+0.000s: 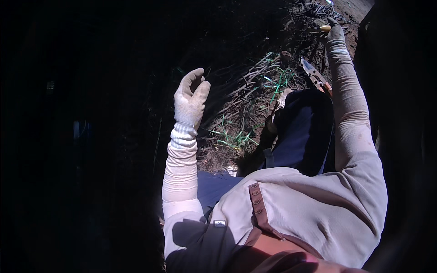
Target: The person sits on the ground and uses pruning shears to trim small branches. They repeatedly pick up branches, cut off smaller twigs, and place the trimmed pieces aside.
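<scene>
My left hand (192, 95), in a pale, soiled work glove, hangs above dark ground with its fingers curled and parted from the thumb. I see nothing in it. My right hand (335, 31), also gloved, reaches out to the far upper right and grips the yellow handle (324, 28) of a tool. The working end of that tool cannot be made out among the dark roots and twigs (312, 13) around it. Nearer to me, a bladed cutting tool (314, 75) with bolts and an orange handle lies beside my right forearm, partly hidden by my knee.
Cut branches (251, 76) lie on the soil between my hands. Green strips (278, 81) are strewn over them, with more green blades (235, 138) closer in. My dark-trousered knee (297, 136) rises at the right. Deep shadow hides the left side.
</scene>
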A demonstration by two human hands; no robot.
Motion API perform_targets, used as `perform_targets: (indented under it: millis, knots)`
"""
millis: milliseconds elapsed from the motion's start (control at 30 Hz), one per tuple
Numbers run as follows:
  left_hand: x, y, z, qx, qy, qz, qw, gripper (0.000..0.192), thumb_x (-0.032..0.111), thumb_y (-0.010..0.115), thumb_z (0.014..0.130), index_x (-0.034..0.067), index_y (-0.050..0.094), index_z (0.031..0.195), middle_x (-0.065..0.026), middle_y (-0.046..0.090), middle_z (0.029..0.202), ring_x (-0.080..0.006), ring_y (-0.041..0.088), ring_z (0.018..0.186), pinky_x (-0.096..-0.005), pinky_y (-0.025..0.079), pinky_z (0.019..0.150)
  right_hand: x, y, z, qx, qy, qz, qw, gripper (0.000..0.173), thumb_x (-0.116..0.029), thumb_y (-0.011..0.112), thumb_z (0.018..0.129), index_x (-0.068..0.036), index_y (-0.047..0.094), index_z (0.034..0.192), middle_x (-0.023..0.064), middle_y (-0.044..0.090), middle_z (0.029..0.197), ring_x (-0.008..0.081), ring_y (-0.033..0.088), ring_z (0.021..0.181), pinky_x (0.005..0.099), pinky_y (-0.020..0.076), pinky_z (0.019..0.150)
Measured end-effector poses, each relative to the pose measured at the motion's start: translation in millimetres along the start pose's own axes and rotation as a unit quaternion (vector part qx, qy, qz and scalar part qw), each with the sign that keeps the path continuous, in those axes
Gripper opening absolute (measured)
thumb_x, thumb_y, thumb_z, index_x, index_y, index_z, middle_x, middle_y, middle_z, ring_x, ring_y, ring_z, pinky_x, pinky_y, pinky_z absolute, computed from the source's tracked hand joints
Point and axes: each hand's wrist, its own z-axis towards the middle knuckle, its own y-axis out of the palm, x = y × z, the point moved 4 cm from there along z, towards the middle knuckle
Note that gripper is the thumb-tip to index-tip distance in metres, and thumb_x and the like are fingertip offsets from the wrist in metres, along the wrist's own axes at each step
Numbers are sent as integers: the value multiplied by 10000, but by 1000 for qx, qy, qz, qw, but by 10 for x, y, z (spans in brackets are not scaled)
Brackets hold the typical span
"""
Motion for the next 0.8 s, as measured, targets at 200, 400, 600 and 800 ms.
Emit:
perform_targets:
  millis: [200,400,600,800]
  knots:
    - [-1739,-893,-237,90,-225,177,954,314,122,615,814,4,608,1106,-106,623,997,-162,586,903,-271,475,790,516,317,-805,-177,-9,-10,984,321,-195,534,882,10,521,1128,147,615,1050,279,629,857,363,507,791]
    - [-2639,-802,-15,-58,-180,609,770,401,200,561,802,82,554,1186,-130,572,1165,-270,493,1151,-437,314,1017,1415,669,-1934,-275,165,-242,916,301,-139,604,861,-22,516,1124,92,579,865,182,586,626,285,463,458]
    - [-2709,-475,65,-324,-379,292,816,471,352,675,755,30,625,1096,-157,638,1102,-296,580,1050,-356,408,945,1559,834,-1837,-252,202,-223,920,158,-133,549,906,-49,520,1035,48,554,803,157,568,626,275,488,497]
    - [-2429,-1265,935,152,-121,351,916,362,184,566,822,-4,590,1131,-154,652,1050,-305,598,1018,-365,439,917,1701,969,-2098,-280,164,-284,902,284,-94,634,811,-37,497,1052,40,545,813,104,524,639,243,444,521]
